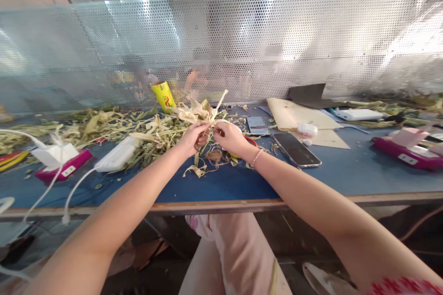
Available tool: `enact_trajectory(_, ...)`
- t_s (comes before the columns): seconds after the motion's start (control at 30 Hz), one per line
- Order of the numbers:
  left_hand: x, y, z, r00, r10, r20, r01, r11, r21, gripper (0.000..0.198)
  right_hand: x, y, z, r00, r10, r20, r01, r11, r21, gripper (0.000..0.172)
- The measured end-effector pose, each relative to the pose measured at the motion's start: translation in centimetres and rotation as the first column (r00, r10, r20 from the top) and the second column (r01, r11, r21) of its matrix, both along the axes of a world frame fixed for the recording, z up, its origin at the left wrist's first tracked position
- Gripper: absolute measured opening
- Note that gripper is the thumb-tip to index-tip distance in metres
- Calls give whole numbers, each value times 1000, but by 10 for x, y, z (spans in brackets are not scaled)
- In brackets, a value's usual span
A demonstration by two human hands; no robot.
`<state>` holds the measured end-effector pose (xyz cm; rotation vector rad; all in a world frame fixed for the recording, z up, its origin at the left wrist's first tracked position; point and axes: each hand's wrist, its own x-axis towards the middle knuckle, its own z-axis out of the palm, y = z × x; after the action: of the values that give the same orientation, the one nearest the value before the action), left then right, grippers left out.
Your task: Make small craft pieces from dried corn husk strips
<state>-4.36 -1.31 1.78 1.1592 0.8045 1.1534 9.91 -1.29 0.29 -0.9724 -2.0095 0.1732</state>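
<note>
My left hand (pixel 194 139) is closed around the lower end of a bunch of pale dried leaves (pixel 198 111), which spreads upward above the fingers. Close beside it, my right hand (pixel 229 135) has its thumb and fingertips pinched together at the base of the same bunch. What sits between the right fingertips is too small to make out. Behind and left of my hands lies a heap of withered green and yellowish stalks and leaves (pixel 157 136). Under my hands are a brown tangle of fibre (pixel 213 156) and loose leaf scraps (pixel 195 170).
A yellow tube (pixel 164 97) stands tilted at the back. Right of my hands lie a phone (pixel 296 149), a small white jar (pixel 307 130) and brown paper (pixel 297 115). Power strips (pixel 64 169) and a white power bank (pixel 116 154) with cables lie left. A perforated metal screen (pixel 238 46) rises behind.
</note>
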Motion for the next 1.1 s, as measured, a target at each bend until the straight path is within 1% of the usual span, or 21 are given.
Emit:
enact_trajectory(0.1,-1,1,-2,1000,19,-7,-18,1000,20,20,0,0,0,999,24,-22,-23,1000,9,10)
enact_trajectory(0.23,-1,1,-3,997,65,-32,-63,997,46,19,0,0,-2,992,125,-33,-125,992,1,7)
enact_trajectory(0.3,0,0,-2,996,83,-42,-81,996,44,18,-1,1,-3,988,150,-37,-149,989,15,9)
enact_trajectory(0.37,1,-1,-1,995,88,-43,-87,996,35,17,-1,4,-4,989,140,-44,-138,990,38,8)
enact_trajectory(0.43,2,-2,0,997,69,-32,-69,998,15,16,-2,6,-5,992,117,-52,-114,992,59,7)
enact_trajectory(0.53,2,-3,1,1000,4,2,-4,999,-35,17,0,10,-6,997,66,-48,-61,993,104,6)
enact_trajectory(0.6,2,-3,1,999,-32,27,34,996,-77,17,3,10,-7,999,31,-21,-27,987,159,7)
enact_trajectory(0.73,1,0,1,997,-47,67,57,987,-153,16,7,8,-4,995,-1,99,-31,949,314,9)
enact_trajectory(0.83,0,2,0,995,-48,83,62,984,-169,16,8,5,-3,981,-51,186,-29,914,404,13)
enact_trajectory(0.93,0,3,0,995,-55,88,70,984,-166,16,8,5,-3,977,-55,208,-35,913,407,19)
enact_trajectory(1.1,1,0,3,995,-26,91,40,986,-161,14,6,5,-3,988,47,145,-94,935,342,16)
